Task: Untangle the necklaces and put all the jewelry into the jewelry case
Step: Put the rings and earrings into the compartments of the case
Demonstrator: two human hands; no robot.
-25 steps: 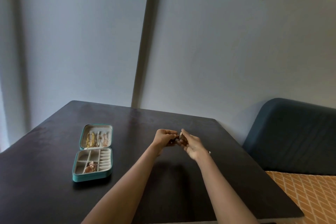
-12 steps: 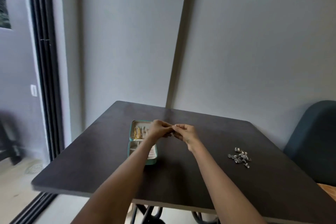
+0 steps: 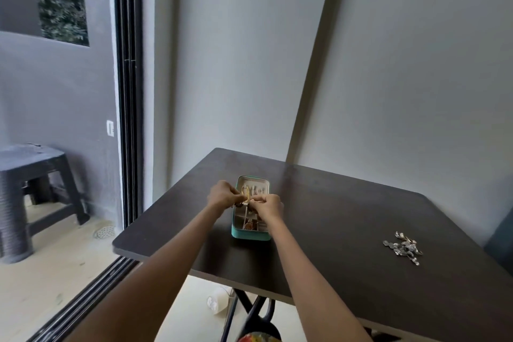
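Note:
A teal jewelry case (image 3: 250, 234) lies open on the dark table (image 3: 333, 216), its cream lid tray holding gold pieces and its lower compartments a few more. Over the case, my left hand (image 3: 222, 195) and my right hand (image 3: 268, 205) meet, both pinching a small piece of jewelry (image 3: 245, 203) between the fingertips; it is too small to make out. A tangled heap of silver necklaces (image 3: 404, 248) lies apart on the table, far to the right of both hands.
The table's left corner (image 3: 118, 244) juts over a sliding-door track. A dark plastic stool (image 3: 33, 172) stands outside at the left. A blue seat edge (image 3: 499, 241) shows at the far right. A white object (image 3: 219, 301) lies on the floor under the table.
My view has swung left. Both hands moved left together from the table's middle to above the open case, still pinching the small piece. The silver heap came into sight at right.

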